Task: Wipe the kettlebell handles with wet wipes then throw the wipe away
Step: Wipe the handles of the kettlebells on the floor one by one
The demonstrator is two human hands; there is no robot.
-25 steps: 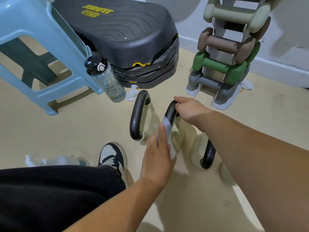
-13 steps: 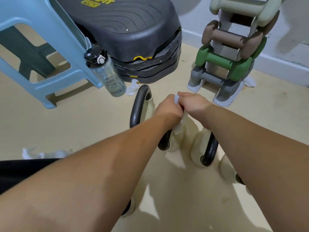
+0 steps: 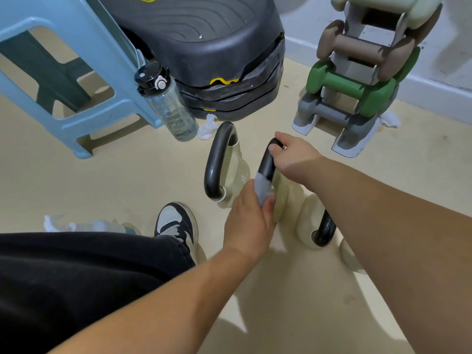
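Observation:
Three cream kettlebells with black handles stand on the beige floor. My right hand grips the far top of the middle kettlebell handle. My left hand is closed around the near end of that handle with a grey wet wipe wrapped on it. To the left stands another kettlebell handle, untouched. A third kettlebell handle shows to the right, partly hidden behind my right forearm.
A blue plastic stool and a clear water bottle stand at the left. Behind are a black stepper and a dumbbell rack. Crumpled tissues lie by the stepper; my shoe is near the kettlebells.
My left hand slid the wipe from the top of the middle handle, beside my right hand, back down to its near end. My right hand kept its grip.

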